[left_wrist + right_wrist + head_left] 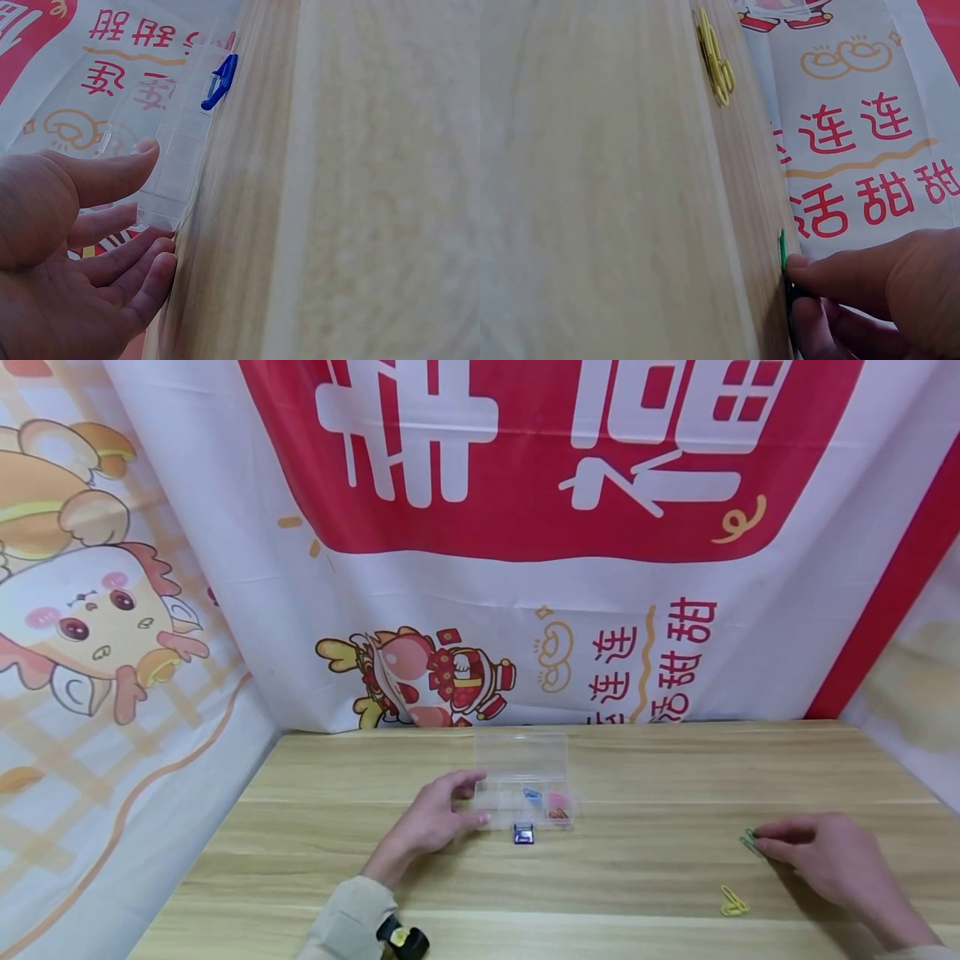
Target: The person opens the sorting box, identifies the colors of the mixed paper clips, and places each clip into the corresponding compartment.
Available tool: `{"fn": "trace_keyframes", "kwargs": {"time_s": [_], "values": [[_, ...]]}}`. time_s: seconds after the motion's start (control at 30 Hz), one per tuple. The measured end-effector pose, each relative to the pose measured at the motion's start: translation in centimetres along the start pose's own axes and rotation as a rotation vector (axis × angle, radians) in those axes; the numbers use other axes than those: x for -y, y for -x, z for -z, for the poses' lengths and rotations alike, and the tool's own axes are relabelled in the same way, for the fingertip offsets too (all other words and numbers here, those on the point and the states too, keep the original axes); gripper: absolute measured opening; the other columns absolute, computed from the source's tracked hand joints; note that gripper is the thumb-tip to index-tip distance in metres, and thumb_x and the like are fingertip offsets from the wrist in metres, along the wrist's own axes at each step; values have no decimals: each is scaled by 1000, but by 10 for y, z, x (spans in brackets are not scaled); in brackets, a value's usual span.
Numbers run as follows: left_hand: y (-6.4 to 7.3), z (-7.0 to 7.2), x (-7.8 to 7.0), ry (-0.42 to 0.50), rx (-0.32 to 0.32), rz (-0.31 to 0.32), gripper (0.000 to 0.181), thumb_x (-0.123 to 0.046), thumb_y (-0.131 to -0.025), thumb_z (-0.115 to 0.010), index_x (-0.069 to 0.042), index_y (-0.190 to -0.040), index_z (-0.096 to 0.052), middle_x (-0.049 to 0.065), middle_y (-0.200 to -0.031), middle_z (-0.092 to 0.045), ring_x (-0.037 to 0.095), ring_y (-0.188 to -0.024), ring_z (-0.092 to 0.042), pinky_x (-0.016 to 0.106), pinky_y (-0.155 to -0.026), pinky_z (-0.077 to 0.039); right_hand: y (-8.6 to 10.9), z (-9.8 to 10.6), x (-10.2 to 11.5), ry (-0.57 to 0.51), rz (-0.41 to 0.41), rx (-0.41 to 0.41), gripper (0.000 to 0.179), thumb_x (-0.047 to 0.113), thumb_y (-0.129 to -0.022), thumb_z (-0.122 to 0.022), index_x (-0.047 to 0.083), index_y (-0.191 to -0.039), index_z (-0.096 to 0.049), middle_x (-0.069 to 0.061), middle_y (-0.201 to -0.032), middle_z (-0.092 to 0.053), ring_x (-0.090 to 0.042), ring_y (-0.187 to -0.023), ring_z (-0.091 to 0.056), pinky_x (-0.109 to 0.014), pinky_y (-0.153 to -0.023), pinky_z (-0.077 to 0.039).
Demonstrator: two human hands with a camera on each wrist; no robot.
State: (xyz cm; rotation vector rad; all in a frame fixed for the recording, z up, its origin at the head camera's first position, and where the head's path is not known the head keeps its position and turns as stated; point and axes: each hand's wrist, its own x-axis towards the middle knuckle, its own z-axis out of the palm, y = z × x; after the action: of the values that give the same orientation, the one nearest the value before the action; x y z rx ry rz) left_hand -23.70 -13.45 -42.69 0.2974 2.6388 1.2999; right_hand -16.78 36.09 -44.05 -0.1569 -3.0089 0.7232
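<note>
Across the wood-grain surface point(622, 893), let the divided clear case point(504, 802) sit square; its lid is open on the far side, so nothing needs forcing. Your left hand point(438, 814) is loosely spread at the case's left end, thumb and fingers apart (how firmly they press can't be told); light, even contact should be enough to stop it sliding. Your right hand point(843, 860) is well apart, its grip closed thumb to finger in a pinch. Mind the blue latch point(523, 833) at the case's near edge, which could snag. Don't let your knuckles brush the yellow clips point(715, 69) on the surface. The green clip point(783, 249) is in that right-hand pinch, one end poking out; squeeze firmly without bending the wire.
</note>
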Motion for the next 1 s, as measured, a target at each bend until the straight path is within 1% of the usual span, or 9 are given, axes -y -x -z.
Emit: {"fn": "trace_keyframes", "kwargs": {"time_s": [0.2,0.3,0.4,0.43,0.57,0.67,0.83,0.93,1.0], "values": [[0,0,1,2,-2,-2,64,-18,-92,-82,-16,-151,-58,11,-145,-63,32,-135,-58,59,-117,-48,0,1,-2,0,23,-26,25,38,-91,-83,17,-104,-86,-8,-102,-83,-15,-92,-69,-30,-73,-50],[0,0,1,4,1,-5,64,-18,-92,-82,-16,-151,-58,11,-146,-63,32,-135,-58,59,-117,-48,0,2,-2,-11,17,-23,28,39,-92,-82,15,-108,-85,-10,-104,-83,-11,-90,-67,-28,-73,-49],[-1,0,2,5,4,-9,64,-18,-92,-82,-16,-151,-57,11,-146,-63,32,-135,-59,59,-118,-47,1,4,0,-40,10,-24,32,38,-95,-79,11,-113,-84,-12,-107,-83,-1,-85,-63,-22,-69,-47],[-1,0,2,5,4,-10,64,-19,-92,-82,-16,-151,-57,11,-146,-63,32,-135,-59,59,-118,-47,1,4,1,-49,12,-24,34,39,-96,-78,11,-115,-83,-13,-108,-82,0,-85,-62,-20,-68,-47],[-1,1,1,-2,1,-11,64,-19,-92,-82,-16,-151,-57,11,-146,-63,33,-135,-58,59,-118,-47,0,4,5,-87,50,-27,39,41,-98,-76,11,-121,-81,-14,-114,-81,11,-85,-56,-14,-67,-46],[-1,1,1,-2,-1,-9,64,-19,-92,-82,-16,-151,-58,12,-145,-63,33,-135,-58,60,-118,-47,0,2,11,-117,93,-34,34,35,-99,-76,11,-122,-80,-15,-117,-81,17,-86,-53,-11,-70,-48],[0,1,1,4,6,-11,64,-19,-92,-82,-16,-151,-58,11,-145,-63,33,-135,-58,60,-117,-47,-1,-4,26,-158,143,-66,22,26,-99,-77,13,-115,-83,-10,-111,-82,14,-83,-55,-12,-69,-47],[1,1,1,2,8,-19,64,-19,-92,-82,-16,-151,-58,12,-145,-63,33,-134,-58,60,-117,-47,-5,-7,38,-205,155,-64,21,24,-98,-77,11,-114,-83,-7,-105,-83,10,-80,-59,-14,-68,-48],[1,2,1,3,5,-20,64,-19,-92,-82,-16,-151,-57,12,-145,-63,33,-134,-58,60,-117,-47,-8,-9,48,-248,159,-47,22,24,-99,-77,9,-114,-82,-6,-104,-82,9,-80,-61,-14,-69,-50]]}}
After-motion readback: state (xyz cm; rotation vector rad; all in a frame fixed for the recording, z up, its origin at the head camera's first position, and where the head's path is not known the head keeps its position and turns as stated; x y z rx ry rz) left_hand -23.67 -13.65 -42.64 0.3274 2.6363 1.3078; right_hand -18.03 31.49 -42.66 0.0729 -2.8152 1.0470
